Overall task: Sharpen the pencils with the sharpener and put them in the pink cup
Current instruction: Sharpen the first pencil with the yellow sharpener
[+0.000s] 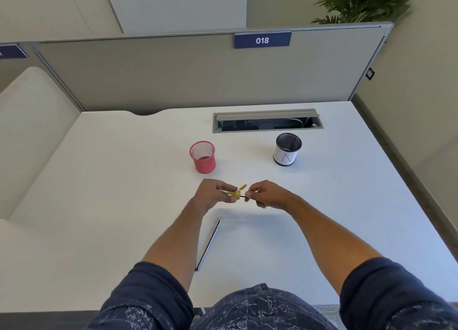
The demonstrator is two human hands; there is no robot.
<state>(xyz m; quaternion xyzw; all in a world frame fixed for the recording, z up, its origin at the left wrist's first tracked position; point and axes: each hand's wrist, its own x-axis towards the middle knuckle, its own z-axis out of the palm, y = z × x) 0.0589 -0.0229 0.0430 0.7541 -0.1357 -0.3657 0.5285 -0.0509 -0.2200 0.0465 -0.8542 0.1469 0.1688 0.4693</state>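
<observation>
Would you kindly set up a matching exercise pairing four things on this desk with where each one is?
Things:
1. pink cup
2. white cup
3. yellow sharpener
4. loose pencil

Places:
A. lying flat on the desk between the forearms
B. held up between the two hands
C. standing on the far right, near the cable slot
D. standing beyond the left hand

Pairs: 1-D, 2-C, 3-B, 4-A

"018" on blue sign [262,40], "IN" on black cup [287,151]
</observation>
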